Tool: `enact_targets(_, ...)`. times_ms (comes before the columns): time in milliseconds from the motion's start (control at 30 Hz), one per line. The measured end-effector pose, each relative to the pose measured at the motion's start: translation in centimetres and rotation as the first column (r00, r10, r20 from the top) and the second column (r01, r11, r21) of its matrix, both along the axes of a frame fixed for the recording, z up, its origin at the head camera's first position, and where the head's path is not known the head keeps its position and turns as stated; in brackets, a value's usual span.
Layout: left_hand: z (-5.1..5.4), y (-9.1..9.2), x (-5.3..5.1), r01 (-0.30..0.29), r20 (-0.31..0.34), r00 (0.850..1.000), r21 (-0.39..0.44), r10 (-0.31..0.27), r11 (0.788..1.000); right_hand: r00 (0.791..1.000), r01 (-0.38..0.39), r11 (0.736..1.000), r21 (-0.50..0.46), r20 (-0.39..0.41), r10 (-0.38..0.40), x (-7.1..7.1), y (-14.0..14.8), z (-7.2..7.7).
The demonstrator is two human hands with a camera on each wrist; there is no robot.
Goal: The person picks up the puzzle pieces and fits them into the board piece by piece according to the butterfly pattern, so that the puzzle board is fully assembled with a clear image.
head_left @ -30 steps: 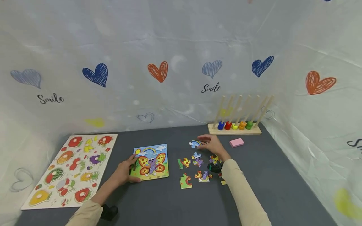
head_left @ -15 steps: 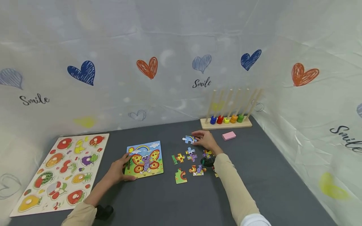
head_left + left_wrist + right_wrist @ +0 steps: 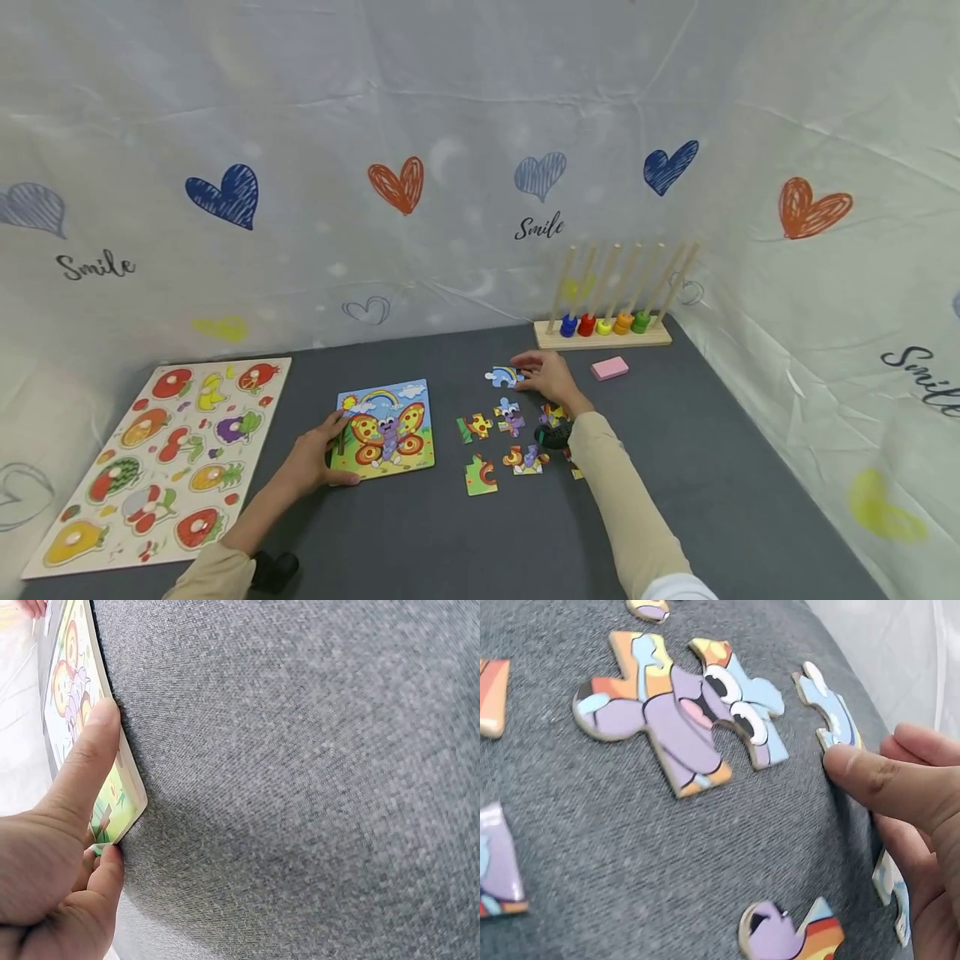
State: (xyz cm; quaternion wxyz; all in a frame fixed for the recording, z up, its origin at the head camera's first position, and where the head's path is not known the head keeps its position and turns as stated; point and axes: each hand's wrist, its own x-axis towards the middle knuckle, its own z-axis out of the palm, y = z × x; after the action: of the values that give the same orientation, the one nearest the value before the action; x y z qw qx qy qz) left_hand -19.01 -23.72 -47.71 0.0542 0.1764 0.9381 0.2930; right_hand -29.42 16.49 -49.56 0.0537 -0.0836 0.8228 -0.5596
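The butterfly picture board [image 3: 386,429] lies at the centre-left of the grey table, and my left hand [image 3: 311,457] grips its left side. In the left wrist view the thumb of my left hand [image 3: 67,832] lies over the edge of the board [image 3: 116,791], with fingers curled at its corner. My right hand [image 3: 549,379] pinches the right end of a blue rainbow puzzle piece [image 3: 502,377]. The right wrist view shows the thumb of my right hand [image 3: 900,795] on that rainbow piece [image 3: 829,705], beside a purple piece with eyes [image 3: 742,705].
Several loose pieces, among them a green one [image 3: 480,477], lie in front of my right hand. Behind it stand a pink block [image 3: 610,368] and a wooden peg rack [image 3: 603,340] with coloured rings. A fruit board [image 3: 161,458] lies at the left, a curtain [image 3: 465,100] behind.
The head view has shifted, moving everything leftward in the picture. The rainbow piece stays at my right fingers, and my left hand keeps its hold on the butterfly board.
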Motion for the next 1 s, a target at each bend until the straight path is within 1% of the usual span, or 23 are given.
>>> enact_targets(233, -0.28, 0.04, 0.45, 0.002, 0.007, 1.0, 0.008, -0.002, 1.0, 0.999, -0.009, 1.0, 0.021, 0.041, 0.008, 0.17, -0.44, 0.03)
enact_targets(433, -0.3, 0.31, 0.16, 0.011, -0.01, 1.0, 0.007, -0.011, 1.0, 0.996, -0.03, 0.998, -0.062, 0.078, 0.035, 0.31, -0.02, 0.18)
enact_targets(533, -0.12, 0.35, 0.1, 0.016, -0.019, 1.0, -0.002, -0.016, 1.0, 0.993, -0.047, 0.996, -0.077, 0.105, 0.055, 0.22, 0.08, 0.36)
enact_targets(633, 0.0, 0.31, 0.04, 0.009, -0.016, 1.0, -0.005, -0.009, 1.0, 0.99, -0.057, 0.997, -0.044, 0.13, 0.062, 0.1, -0.01, 0.51)
enact_targets(800, 0.22, 0.2, 0.07, -0.004, -0.003, 1.0, -0.008, 0.004, 1.0, 0.991, -0.047, 0.997, 0.068, 0.128, 0.038, -0.19, -0.41, 0.76)
enact_targets(900, 0.31, 0.11, 0.13, -0.007, -0.009, 1.0, -0.008, 0.007, 1.0, 0.993, -0.047, 0.993, 0.106, 0.112, 0.035, -0.37, -0.68, 0.89)
enact_targets(1000, 0.4, 0.02, 0.19, -0.007, -0.016, 1.0, -0.005, 0.007, 1.0, 0.996, -0.069, 0.99, 0.124, 0.068, 0.061, -0.55, -0.89, 0.89)
